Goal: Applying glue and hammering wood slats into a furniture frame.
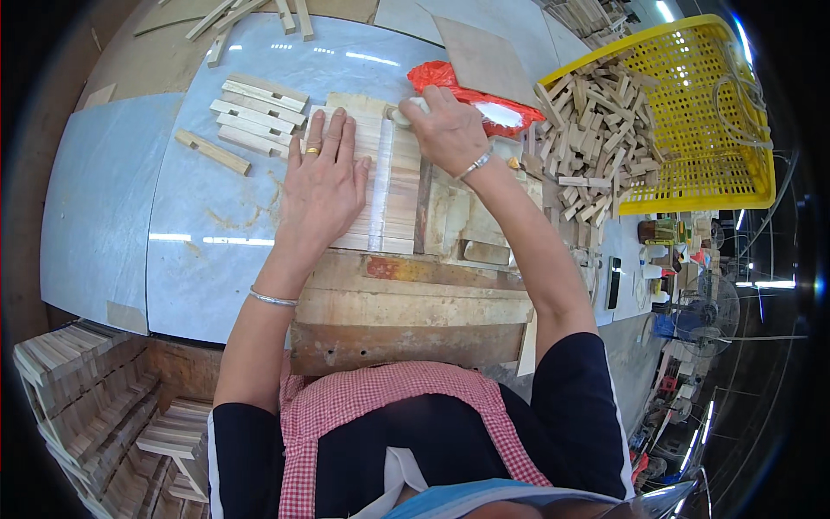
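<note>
My left hand [322, 186] lies flat, fingers stretched out, on a row of pale wooden strips [402, 186] set side by side. A whitish, shiny band [379, 186] runs along these strips, right of that hand. At the far end of the band, my right hand [451, 134] is closed round a small pale tool [410, 112]; its kind is mostly hidden by the fingers. Just beyond this hand is a red plastic bag [432, 76] with a white patch [500, 114] in it. A brown board [486, 60] partly covers the bag.
Several notched wooden pieces [259, 112] lie to the left, with a single one [212, 152] nearer me. At the right, small wood blocks [596, 130] spill from a yellow basket [705, 147]. A worn wooden ledge [415, 303] fronts the worktop. Stacked wood [86, 398] stands lower left.
</note>
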The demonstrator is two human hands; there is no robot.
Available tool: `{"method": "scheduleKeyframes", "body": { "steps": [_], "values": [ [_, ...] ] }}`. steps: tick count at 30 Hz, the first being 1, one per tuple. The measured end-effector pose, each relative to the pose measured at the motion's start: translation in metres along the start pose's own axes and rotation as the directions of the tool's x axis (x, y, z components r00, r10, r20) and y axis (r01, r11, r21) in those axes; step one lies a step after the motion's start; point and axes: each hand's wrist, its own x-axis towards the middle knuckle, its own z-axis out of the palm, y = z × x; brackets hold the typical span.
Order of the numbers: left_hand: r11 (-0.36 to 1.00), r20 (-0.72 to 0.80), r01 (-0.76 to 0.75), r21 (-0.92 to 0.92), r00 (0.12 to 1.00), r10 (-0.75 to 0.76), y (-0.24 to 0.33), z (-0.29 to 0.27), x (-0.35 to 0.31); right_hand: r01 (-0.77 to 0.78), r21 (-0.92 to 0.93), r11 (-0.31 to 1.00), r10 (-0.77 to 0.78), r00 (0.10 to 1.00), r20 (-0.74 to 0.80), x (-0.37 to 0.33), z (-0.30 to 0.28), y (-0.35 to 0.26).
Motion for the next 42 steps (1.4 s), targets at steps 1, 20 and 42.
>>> {"method": "scheduleKeyframes", "body": {
  "steps": [1,20,42],
  "values": [
    [1.000,0.004,0.007,-0.001,1.000,-0.007,-0.002,0.000,-0.001,0.005,0.005,1.000,-0.005,1.000,0.004,-0.002,-0.003,-0.006],
    [1.000,-0.006,0.003,0.020,1.000,-0.003,-0.003,0.001,0.000,0.033,0.456,0.889,-0.123,0.978,0.170,-0.065,-0.081,-0.077],
    [1.000,-0.017,-0.002,-0.021,1.000,0.001,-0.003,0.001,-0.002,0.093,0.310,0.946,-0.141,0.980,0.139,-0.014,-0.041,-0.049]
  ]
}}
